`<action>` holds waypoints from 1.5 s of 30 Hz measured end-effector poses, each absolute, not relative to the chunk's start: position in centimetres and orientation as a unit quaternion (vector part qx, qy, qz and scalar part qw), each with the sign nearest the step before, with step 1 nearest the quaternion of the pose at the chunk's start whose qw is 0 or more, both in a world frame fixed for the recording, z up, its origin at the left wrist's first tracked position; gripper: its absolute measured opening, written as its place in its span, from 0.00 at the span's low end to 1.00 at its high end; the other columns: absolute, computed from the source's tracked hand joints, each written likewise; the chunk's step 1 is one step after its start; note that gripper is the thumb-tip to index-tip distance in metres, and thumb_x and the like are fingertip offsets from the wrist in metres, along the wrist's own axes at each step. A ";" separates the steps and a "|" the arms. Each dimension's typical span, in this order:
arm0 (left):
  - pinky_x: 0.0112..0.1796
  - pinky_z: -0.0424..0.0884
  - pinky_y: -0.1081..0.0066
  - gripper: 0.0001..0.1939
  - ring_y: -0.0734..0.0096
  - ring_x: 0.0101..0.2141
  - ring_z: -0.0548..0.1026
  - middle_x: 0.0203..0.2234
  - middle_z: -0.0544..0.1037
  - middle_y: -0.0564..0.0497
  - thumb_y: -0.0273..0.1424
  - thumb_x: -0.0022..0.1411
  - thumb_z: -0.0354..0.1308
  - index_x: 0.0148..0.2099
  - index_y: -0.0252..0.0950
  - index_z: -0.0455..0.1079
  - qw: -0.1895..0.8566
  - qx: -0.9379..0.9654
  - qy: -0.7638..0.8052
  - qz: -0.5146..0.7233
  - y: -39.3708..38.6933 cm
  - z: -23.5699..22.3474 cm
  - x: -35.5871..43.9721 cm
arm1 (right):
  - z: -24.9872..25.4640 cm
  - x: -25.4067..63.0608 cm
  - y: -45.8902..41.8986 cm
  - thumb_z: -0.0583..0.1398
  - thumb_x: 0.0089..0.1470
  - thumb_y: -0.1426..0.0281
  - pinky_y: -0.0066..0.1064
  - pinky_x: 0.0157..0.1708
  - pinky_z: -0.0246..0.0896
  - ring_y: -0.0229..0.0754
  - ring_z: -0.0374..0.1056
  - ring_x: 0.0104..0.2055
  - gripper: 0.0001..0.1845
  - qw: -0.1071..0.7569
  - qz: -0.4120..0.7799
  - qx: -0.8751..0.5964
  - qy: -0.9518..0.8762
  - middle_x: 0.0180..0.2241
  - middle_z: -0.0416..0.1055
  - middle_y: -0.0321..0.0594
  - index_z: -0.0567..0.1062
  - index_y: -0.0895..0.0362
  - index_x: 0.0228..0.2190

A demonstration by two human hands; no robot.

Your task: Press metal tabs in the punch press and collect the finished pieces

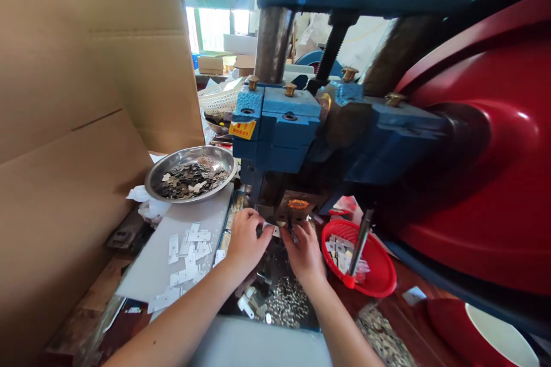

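My left hand (pixel 246 241) is closed on the left end of a small white metal plate (pixel 276 230), pinching it at the front of the press. At the plate's right end is my right hand (pixel 306 252), its fingers bent and closed around that end; its fingertips are partly hidden. Just above both hands is the dark press head (pixel 297 202) of the blue press (pixel 284 137). Below them, a pile of small shiny metal pieces (pixel 287 303) and a few white strips (pixel 246 305) lie on the dark work surface.
Flat white plates (pixel 189 261) are scattered on the grey board to the left. A steel bowl (pixel 157 194) behind holds metal scraps. A red basket (pixel 390 275) with plates stands right, beside a metal rod lever (pixel 360 243). Cardboard (pixel 142 69) walls the left; a large red wheel cover (pixel 495 143) bulges right.
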State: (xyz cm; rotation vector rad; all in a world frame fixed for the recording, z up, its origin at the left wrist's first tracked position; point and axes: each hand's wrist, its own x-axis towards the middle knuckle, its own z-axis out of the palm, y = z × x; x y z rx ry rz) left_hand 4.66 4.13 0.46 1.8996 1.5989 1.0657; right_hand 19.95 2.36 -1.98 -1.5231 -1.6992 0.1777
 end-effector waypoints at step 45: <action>0.40 0.67 0.61 0.14 0.53 0.39 0.76 0.36 0.79 0.45 0.35 0.57 0.55 0.46 0.42 0.69 0.276 0.789 0.547 0.043 -0.6 -0.7 3.2 | -4.4 24.4 -1.9 0.53 0.57 0.65 0.44 0.42 0.64 0.45 0.68 0.40 0.10 0.396 0.057 -0.632 -0.664 0.36 0.72 0.41 0.74 0.53 0.34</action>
